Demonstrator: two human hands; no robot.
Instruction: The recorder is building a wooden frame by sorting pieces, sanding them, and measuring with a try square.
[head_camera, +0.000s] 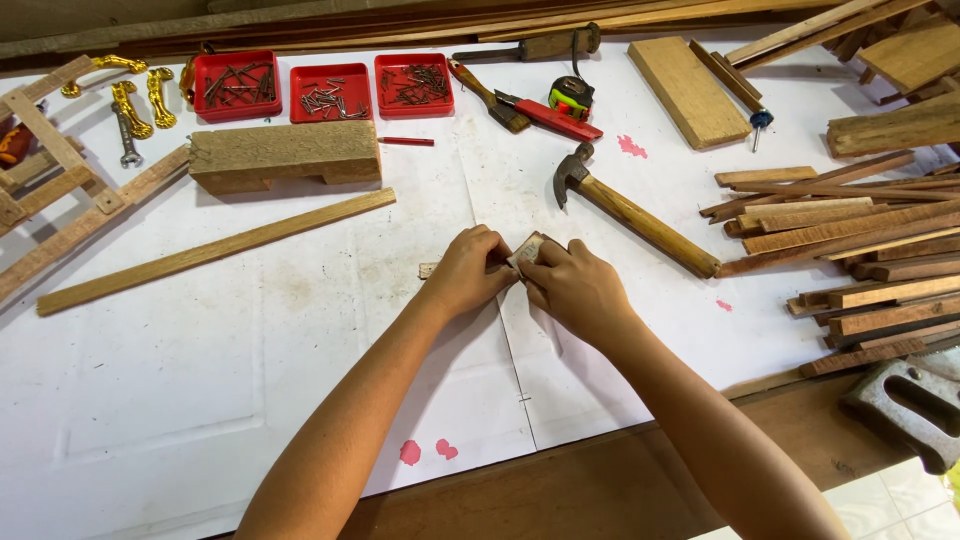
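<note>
here, item by item, placed from the claw hammer. nearest: left hand and right hand, just below-left of its handle, both pinched on one small pale wood piece held against the white sheet. judged best: press evenly, keep the piece flat. hammer: dark steel head, smooth brown handle. to its right, rough sawn strips. beyond-left, a coarse block, then three red trays of nails.
</note>
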